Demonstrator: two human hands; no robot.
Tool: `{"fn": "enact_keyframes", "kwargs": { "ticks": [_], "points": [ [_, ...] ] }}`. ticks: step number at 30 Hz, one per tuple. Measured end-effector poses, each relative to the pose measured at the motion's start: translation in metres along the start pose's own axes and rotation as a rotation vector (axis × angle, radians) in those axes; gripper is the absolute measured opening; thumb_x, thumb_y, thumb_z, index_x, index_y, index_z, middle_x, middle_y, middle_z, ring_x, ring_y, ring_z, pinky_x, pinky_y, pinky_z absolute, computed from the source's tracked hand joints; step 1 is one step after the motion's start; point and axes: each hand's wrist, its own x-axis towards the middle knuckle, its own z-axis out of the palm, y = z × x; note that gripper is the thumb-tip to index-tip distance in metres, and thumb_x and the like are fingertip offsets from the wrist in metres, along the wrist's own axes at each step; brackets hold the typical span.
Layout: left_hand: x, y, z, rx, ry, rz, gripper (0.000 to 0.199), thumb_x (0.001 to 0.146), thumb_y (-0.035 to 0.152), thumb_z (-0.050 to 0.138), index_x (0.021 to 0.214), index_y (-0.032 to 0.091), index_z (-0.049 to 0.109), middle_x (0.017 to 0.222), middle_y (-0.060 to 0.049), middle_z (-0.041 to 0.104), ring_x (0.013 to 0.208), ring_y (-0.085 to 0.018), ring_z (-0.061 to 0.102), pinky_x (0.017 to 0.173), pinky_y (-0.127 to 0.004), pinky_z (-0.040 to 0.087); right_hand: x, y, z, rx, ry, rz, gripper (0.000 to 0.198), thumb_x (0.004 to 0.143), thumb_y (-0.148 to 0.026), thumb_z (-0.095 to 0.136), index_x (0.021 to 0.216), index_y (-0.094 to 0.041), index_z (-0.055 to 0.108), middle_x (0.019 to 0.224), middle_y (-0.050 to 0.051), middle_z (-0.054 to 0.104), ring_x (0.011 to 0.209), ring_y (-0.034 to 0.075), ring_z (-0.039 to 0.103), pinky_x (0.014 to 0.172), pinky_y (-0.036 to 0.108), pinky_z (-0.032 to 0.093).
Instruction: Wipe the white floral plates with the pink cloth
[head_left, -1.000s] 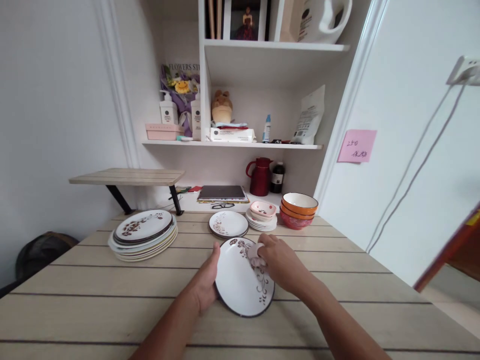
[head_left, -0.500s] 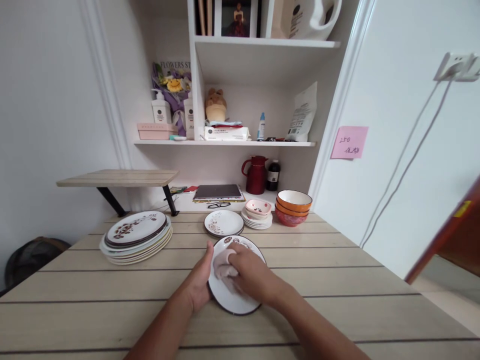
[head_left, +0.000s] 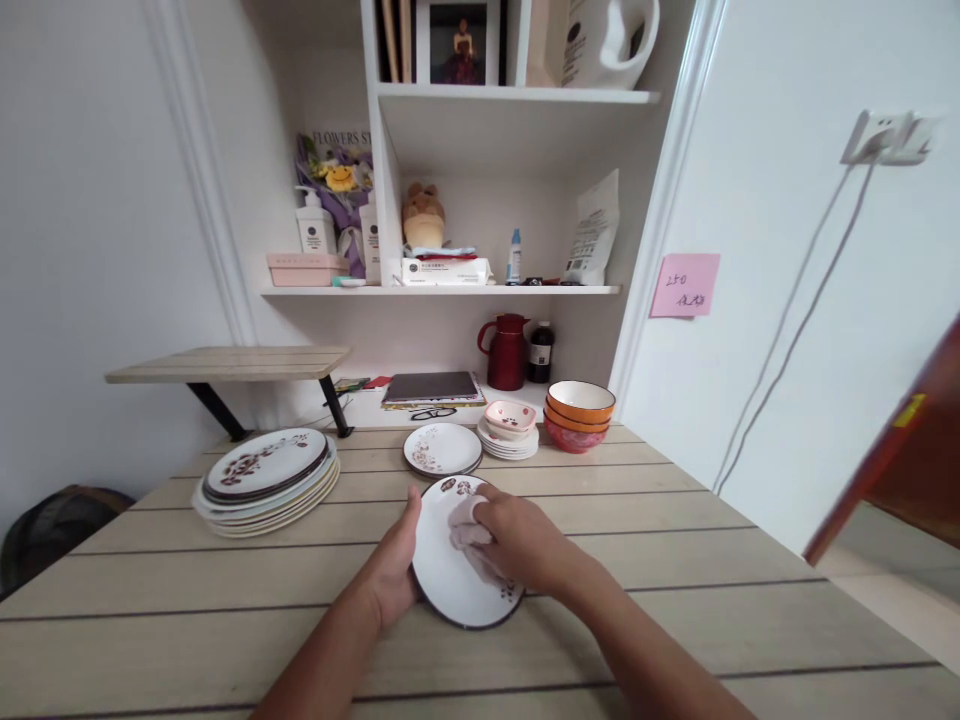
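Note:
Tilted up over the table is a white plate [head_left: 444, 560] with a dark rim and brown flower print. My left hand [head_left: 395, 565] grips its left edge, thumb at the rim and the other fingers hidden beneath. My right hand [head_left: 521, 535] is closed around a pale, crumpled cloth [head_left: 471, 528], pressed against the plate's upper right face. Just behind lies a small stack of similar flowered plates [head_left: 442, 448].
A tall stack of large plates [head_left: 266, 480] stands left, near a raised wooden stand [head_left: 229, 364]. Small dishes [head_left: 510, 430] and orange and red bowls [head_left: 579, 415] sit at the back right. Behind them are a laptop [head_left: 431, 386], glasses [head_left: 433, 413] and a red jug [head_left: 507, 352].
My right hand has shifted the cloth right across the plate, uncovering more of its left and middle. My left hand keeps its hold. The whole view has swung slightly.

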Motion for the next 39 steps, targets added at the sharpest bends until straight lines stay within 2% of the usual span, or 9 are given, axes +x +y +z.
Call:
{"fn": "enact_keyframes", "kwargs": {
  "ticks": [6, 11, 17, 21, 25, 31, 33, 36, 39],
  "points": [
    [-0.003, 0.001, 0.004, 0.0, 0.023, -0.002, 0.073, 0.078, 0.066, 0.047, 0.13, 0.014, 0.05, 0.115, -0.015, 0.067, 0.108, -0.028, 0.062, 0.098, -0.04, 0.041, 0.016, 0.002, 0.013, -0.021, 0.188, 0.036, 0.024, 0.086, -0.027, 0.052, 0.108, -0.019, 0.059, 0.114, 0.01, 0.059, 0.102, 0.024, 0.055, 0.082, 0.033, 0.039],
    [-0.001, 0.0, 0.0, -0.005, -0.014, -0.006, 0.073, 0.078, 0.067, 0.046, 0.13, 0.016, 0.051, 0.117, -0.014, 0.066, 0.111, -0.027, 0.06, 0.099, -0.038, 0.04, 0.005, 0.024, 0.004, -0.075, 0.133, 0.202, 0.021, 0.082, -0.021, 0.051, 0.101, -0.015, 0.057, 0.112, 0.015, 0.059, 0.095, 0.025, 0.058, 0.074, 0.032, 0.04],
    [0.004, -0.001, -0.005, -0.017, -0.063, -0.002, 0.074, 0.078, 0.068, 0.044, 0.128, 0.014, 0.053, 0.116, -0.014, 0.067, 0.111, -0.028, 0.06, 0.098, -0.039, 0.041, -0.017, 0.008, -0.01, -0.056, -0.253, -0.119, 0.014, 0.066, -0.02, 0.059, 0.08, -0.021, 0.059, 0.086, 0.004, 0.066, 0.074, 0.022, 0.061, 0.056, 0.027, 0.033],
    [0.002, 0.0, -0.005, -0.023, -0.1, -0.003, 0.074, 0.078, 0.069, 0.043, 0.125, 0.013, 0.055, 0.111, -0.016, 0.069, 0.104, -0.029, 0.064, 0.095, -0.04, 0.044, -0.01, -0.021, 0.0, 0.076, -0.216, -0.232, 0.014, 0.07, -0.024, 0.058, 0.084, -0.021, 0.061, 0.091, 0.004, 0.065, 0.079, 0.02, 0.061, 0.061, 0.026, 0.036],
    [0.002, 0.0, -0.002, -0.045, -0.04, 0.015, 0.074, 0.077, 0.069, 0.046, 0.124, 0.013, 0.056, 0.104, -0.016, 0.071, 0.097, -0.029, 0.067, 0.089, -0.041, 0.048, 0.01, -0.035, 0.015, 0.121, 0.02, -0.086, 0.014, 0.076, -0.018, 0.052, 0.087, -0.02, 0.06, 0.103, 0.006, 0.06, 0.081, 0.017, 0.058, 0.066, 0.026, 0.038],
    [0.003, -0.002, -0.001, -0.095, -0.104, 0.05, 0.069, 0.081, 0.064, 0.045, 0.129, 0.015, 0.052, 0.113, -0.016, 0.068, 0.106, -0.029, 0.063, 0.095, -0.041, 0.044, 0.019, -0.01, 0.011, -0.03, 0.208, 0.105, 0.017, 0.081, -0.018, 0.052, 0.093, -0.02, 0.064, 0.118, 0.009, 0.056, 0.102, 0.023, 0.054, 0.084, 0.034, 0.037],
    [0.003, -0.002, -0.002, -0.086, -0.105, 0.045, 0.07, 0.08, 0.064, 0.045, 0.131, 0.016, 0.05, 0.115, -0.015, 0.067, 0.109, -0.028, 0.061, 0.098, -0.04, 0.042, 0.014, 0.0, 0.003, -0.082, 0.178, 0.163, 0.017, 0.08, -0.02, 0.053, 0.092, -0.019, 0.065, 0.114, 0.01, 0.059, 0.101, 0.025, 0.055, 0.083, 0.034, 0.037],
    [0.003, -0.003, -0.005, -0.055, -0.095, 0.018, 0.073, 0.079, 0.066, 0.045, 0.131, 0.016, 0.05, 0.116, -0.014, 0.067, 0.11, -0.027, 0.061, 0.099, -0.039, 0.041, 0.001, 0.01, -0.009, -0.106, 0.01, 0.213, 0.015, 0.077, -0.025, 0.055, 0.086, -0.018, 0.066, 0.095, 0.009, 0.065, 0.085, 0.023, 0.06, 0.07, 0.031, 0.038],
    [0.003, -0.003, -0.006, -0.038, -0.095, -0.01, 0.073, 0.079, 0.068, 0.042, 0.13, 0.016, 0.052, 0.116, -0.014, 0.067, 0.11, -0.028, 0.061, 0.099, -0.04, 0.041, -0.01, 0.011, -0.017, -0.074, -0.123, 0.159, 0.013, 0.074, -0.031, 0.06, 0.079, -0.02, 0.065, 0.084, 0.007, 0.067, 0.076, 0.023, 0.061, 0.059, 0.028, 0.034]
  ]
}}
